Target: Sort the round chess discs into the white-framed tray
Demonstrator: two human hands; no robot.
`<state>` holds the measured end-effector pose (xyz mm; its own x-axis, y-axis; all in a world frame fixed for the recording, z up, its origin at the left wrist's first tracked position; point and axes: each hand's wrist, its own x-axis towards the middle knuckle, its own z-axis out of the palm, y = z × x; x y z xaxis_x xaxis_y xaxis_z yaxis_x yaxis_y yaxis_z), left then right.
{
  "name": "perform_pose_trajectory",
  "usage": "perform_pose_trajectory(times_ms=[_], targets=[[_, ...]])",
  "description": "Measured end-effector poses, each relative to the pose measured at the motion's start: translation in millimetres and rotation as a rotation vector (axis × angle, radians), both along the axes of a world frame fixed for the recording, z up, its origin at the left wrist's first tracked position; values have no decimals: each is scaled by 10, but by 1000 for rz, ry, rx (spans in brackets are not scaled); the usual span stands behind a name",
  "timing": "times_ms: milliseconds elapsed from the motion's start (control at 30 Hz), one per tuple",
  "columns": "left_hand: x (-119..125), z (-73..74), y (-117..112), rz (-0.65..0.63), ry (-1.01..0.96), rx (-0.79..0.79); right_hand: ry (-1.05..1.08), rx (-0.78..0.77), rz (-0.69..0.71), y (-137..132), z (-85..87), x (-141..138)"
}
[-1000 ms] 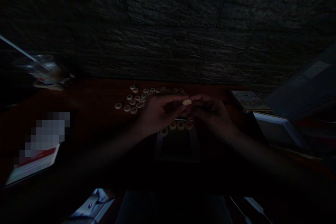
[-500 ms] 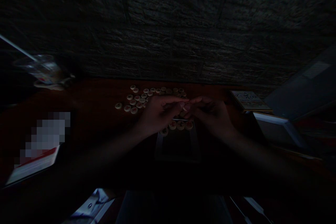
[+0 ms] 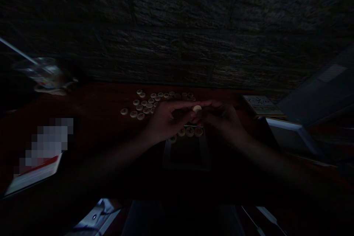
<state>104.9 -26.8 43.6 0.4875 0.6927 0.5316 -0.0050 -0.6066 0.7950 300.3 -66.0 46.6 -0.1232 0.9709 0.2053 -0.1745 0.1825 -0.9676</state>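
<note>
Viewed from my head-worn camera: a dark stone-textured wall rises behind a reddish wooden worktop, which carries everything shown. A glass tumbler stands at far left, a red-and-white booklet lies at lower left, partly pixelated, and a patterned card box and white-framed panel lie at right. At centre, my left hand and right hand are curled and raised, meeting at the fingertips to pinch one pale round piece, apparently held up clear of the others. Beyond my hands lies a loose cluster of xiangqi pieces with red characters; nearer me, a short row of pieces sits along the top of a pale-edged rectangular tray. The held piece's markings cannot be seen.
</note>
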Motion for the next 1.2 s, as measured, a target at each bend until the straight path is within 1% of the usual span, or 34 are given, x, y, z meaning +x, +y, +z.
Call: perform_pose_trajectory(times_ms=[167, 500, 600, 700, 833, 933, 1033, 1133, 1200], targets=[[8, 19, -14, -6, -1, -19, -60, 0, -43, -2, -5, -13], [38, 37, -51, 155, 3, 141, -47, 74, -148, -25, 24, -40], [39, 42, -56, 202, 0, 176, -33, 55, -152, -23, 15, -39], [37, 52, -50, 215, -11, 175, -34, 39, -131, -21, 12, -34], [30, 41, -36, 192, -26, 91, -43, 25, -109, -23, 23, -32], [33, 19, -26, 132, -60, 6, -43, 13, -114, -26, 31, -29], [36, 2, -15, 68, -73, -46, -16, -13, -109, -29, 41, -24], [31, -9, -1, 24, -54, -70, 34, -38, -59, -32, 51, -18], [28, -15, 7, 22, -53, -74, 63, -48, -19, -33, 50, -12]])
